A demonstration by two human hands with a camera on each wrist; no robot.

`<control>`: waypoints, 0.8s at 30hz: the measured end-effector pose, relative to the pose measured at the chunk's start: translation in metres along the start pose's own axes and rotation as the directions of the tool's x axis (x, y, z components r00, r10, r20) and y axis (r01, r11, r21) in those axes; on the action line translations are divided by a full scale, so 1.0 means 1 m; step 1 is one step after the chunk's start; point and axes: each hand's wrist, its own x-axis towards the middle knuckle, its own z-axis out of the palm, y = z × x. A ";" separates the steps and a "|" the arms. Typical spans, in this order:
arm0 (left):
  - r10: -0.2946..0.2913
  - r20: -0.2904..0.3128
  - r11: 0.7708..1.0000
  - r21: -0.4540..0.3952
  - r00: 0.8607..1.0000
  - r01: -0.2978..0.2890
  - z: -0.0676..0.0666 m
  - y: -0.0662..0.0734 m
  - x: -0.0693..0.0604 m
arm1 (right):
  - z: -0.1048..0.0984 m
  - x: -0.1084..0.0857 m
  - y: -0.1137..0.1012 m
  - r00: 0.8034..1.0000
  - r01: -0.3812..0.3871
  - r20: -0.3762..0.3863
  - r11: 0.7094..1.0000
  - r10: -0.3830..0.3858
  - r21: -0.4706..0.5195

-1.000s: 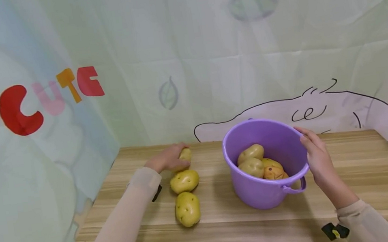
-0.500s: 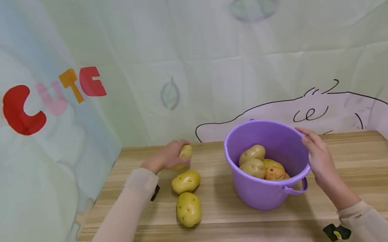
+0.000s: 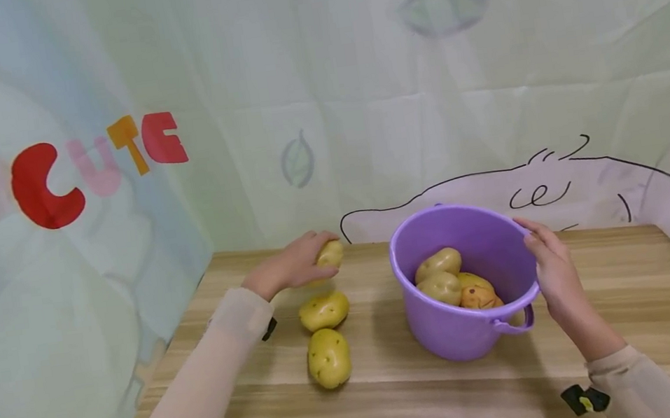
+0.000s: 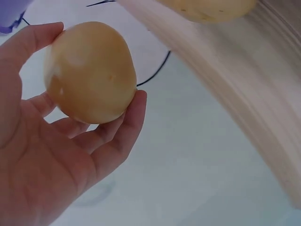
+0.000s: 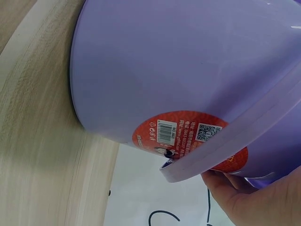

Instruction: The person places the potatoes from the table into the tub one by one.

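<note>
Held potato (image 3: 331, 255): in the left hand (image 3: 291, 263), above the far part of the wooden tabletop (image 3: 400, 416), left of the bucket. Grip: thumb on one side, fingertips curled under the other; the left-wrist view shows the potato clear of the table surface. Nearer the person, below that hand: upper yellow potato (image 3: 324, 310), lying crosswise, and lower yellow potato (image 3: 329, 359), lying lengthwise just beside it; contact between these two cannot be confirmed. To their right stands the purple bucket (image 3: 453, 334), mouth facing up. Right hand (image 3: 557, 271) holds it at the right side of the rim, fingers against the outer wall. Bucket contents: two pale potatoes (image 3: 439, 276), a yellow item (image 3: 474, 281) partly hidden, and an orange-brown item (image 3: 477, 297) beside it. Bucket handle (image 3: 516, 326) hangs down at the near right; in the right-wrist view it crosses a red oval label (image 5: 188, 134) bearing a barcode and a QR code. Both arms wear pale sleeves (image 3: 195, 383). Behind: a printed backdrop (image 3: 358, 93), with the word CUTE (image 3: 49, 193) at left and leaf outlines.
</note>
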 end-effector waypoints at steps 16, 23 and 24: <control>0.155 -0.078 0.988 0.015 0.985 -0.154 -0.024 0.052 -0.009 | -0.001 0.002 -0.004 0.998 -0.064 -0.015 0.996 0.065 0.062; 0.188 -0.076 0.982 0.044 0.979 -0.185 -0.029 0.070 -0.009 | -0.001 0.002 -0.002 0.999 -0.053 -0.006 0.996 0.054 0.074; 0.192 -0.075 0.981 0.045 0.979 -0.189 -0.029 0.072 -0.009 | 0.000 0.002 -0.002 0.999 -0.051 -0.006 0.996 0.051 0.074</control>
